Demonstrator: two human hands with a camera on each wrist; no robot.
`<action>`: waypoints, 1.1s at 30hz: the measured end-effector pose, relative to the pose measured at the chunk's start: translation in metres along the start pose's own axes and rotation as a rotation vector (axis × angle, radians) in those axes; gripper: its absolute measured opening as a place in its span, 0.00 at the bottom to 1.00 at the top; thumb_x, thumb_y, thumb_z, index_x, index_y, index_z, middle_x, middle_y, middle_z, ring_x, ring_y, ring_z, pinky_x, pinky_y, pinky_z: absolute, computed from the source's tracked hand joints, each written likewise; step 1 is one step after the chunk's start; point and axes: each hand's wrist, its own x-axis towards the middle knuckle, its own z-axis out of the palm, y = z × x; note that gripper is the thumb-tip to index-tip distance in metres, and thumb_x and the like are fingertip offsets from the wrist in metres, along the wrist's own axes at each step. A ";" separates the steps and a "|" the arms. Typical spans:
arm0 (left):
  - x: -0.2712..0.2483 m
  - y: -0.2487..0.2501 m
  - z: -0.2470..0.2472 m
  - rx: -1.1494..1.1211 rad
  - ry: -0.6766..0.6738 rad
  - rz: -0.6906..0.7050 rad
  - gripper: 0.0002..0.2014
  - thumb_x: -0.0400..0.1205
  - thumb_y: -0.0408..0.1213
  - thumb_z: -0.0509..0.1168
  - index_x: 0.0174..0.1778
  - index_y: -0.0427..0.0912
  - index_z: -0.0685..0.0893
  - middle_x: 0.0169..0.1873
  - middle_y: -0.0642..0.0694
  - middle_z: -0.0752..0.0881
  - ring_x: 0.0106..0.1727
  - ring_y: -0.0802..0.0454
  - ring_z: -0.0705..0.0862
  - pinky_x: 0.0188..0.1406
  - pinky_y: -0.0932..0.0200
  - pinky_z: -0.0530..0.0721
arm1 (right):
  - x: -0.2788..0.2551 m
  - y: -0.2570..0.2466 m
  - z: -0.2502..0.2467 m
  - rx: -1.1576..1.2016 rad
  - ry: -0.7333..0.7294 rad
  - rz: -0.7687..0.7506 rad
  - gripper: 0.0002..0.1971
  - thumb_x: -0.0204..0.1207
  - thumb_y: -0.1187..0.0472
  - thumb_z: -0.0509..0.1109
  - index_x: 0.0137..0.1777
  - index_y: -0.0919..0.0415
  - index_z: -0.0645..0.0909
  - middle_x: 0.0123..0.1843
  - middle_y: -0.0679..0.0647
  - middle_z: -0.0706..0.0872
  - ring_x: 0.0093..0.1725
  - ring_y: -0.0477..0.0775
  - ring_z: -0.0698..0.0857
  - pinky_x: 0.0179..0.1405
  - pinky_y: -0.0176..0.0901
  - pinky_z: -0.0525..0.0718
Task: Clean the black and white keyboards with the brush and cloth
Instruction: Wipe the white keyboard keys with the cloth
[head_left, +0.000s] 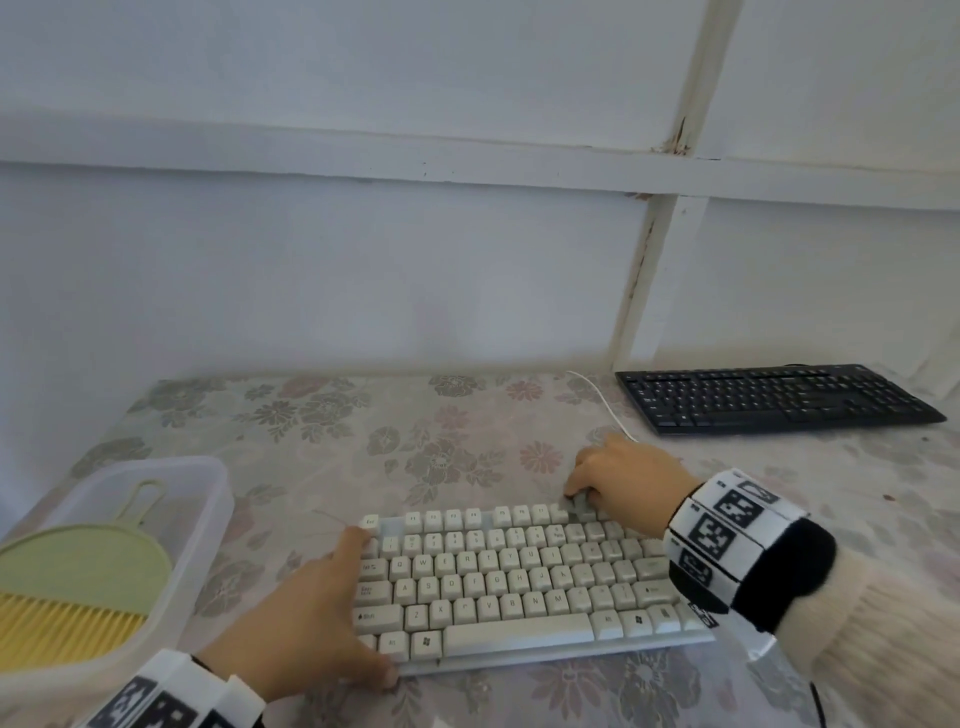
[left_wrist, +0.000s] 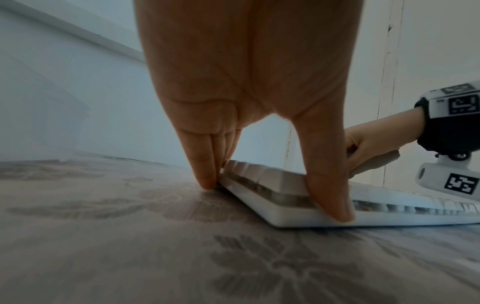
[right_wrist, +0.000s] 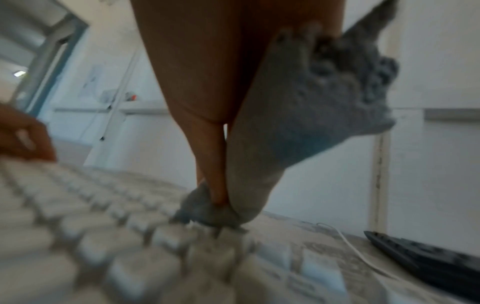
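Note:
The white keyboard (head_left: 519, 577) lies flat on the table in front of me. My left hand (head_left: 311, 613) grips its left end (left_wrist: 259, 197), fingers at the far corner and thumb at the near edge. My right hand (head_left: 623, 480) holds a grey cloth (right_wrist: 311, 115) bunched in its fingers and presses it on the top key row near the right end (head_left: 579, 503). The black keyboard (head_left: 769, 397) lies at the far right of the table. A green brush (head_left: 88, 582) with yellow bristles sits in a clear plastic tub at the near left.
The clear tub (head_left: 208, 499) stands just left of the white keyboard. A white cable (head_left: 602, 400) runs from the white keyboard toward the back wall, past the black keyboard. A floral cloth (head_left: 363, 436) covers the table, which ends at a pale wall.

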 end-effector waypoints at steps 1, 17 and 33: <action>0.000 -0.001 0.000 -0.003 0.003 0.001 0.48 0.62 0.52 0.79 0.71 0.56 0.53 0.48 0.61 0.77 0.46 0.66 0.79 0.37 0.70 0.79 | 0.003 0.004 -0.001 0.033 0.005 -0.001 0.16 0.79 0.65 0.61 0.56 0.48 0.87 0.53 0.44 0.86 0.53 0.48 0.77 0.47 0.39 0.76; 0.003 -0.004 0.001 0.008 0.006 0.017 0.49 0.62 0.53 0.79 0.70 0.56 0.52 0.47 0.63 0.77 0.45 0.67 0.79 0.36 0.72 0.78 | -0.038 0.040 0.014 0.191 0.080 0.123 0.10 0.79 0.55 0.68 0.56 0.46 0.87 0.52 0.41 0.88 0.50 0.40 0.83 0.46 0.24 0.74; 0.008 -0.008 0.003 -0.007 0.001 -0.007 0.49 0.61 0.53 0.79 0.70 0.56 0.53 0.49 0.60 0.79 0.47 0.64 0.81 0.37 0.70 0.79 | -0.052 0.056 0.008 0.220 0.043 0.258 0.10 0.81 0.56 0.65 0.57 0.46 0.86 0.54 0.41 0.87 0.54 0.43 0.83 0.53 0.31 0.77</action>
